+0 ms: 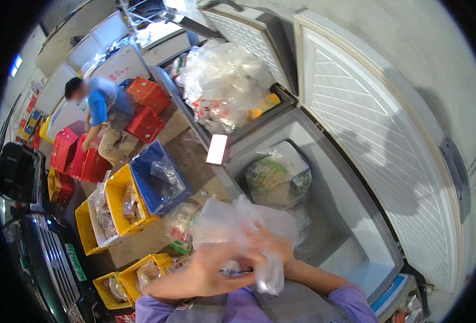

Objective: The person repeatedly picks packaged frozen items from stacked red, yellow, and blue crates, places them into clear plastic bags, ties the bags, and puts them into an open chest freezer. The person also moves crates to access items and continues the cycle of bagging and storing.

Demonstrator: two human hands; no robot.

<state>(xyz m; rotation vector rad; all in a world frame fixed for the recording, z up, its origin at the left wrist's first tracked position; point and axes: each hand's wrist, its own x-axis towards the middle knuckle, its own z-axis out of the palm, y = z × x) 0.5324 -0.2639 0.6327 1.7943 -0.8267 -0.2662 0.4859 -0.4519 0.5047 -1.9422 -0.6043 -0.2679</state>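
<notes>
A thin, translucent white plastic bag (221,218) is bunched up in front of my chest, above the near edge of an open chest freezer (375,237). My left hand (213,272) is closed on the bag's lower left part, slightly smeared by motion. From the other side my right hand (273,245) grips the bag, its fingers curled into the plastic. A twisted end of it hangs below that hand. What the bag contains is mostly hidden. Inside the freezer lies a clear bag of green and pale packages (278,177). A phone (217,149) with a bright white screen rests on the freezer's left rim.
A second open freezer beyond is heaped with clear plastic bags (227,70). Raised white lids (367,124) stand along the right wall. To the left are a blue crate (160,177), yellow crates (124,199) and a parked car (52,258). A person (106,107) bends over red crates (89,161).
</notes>
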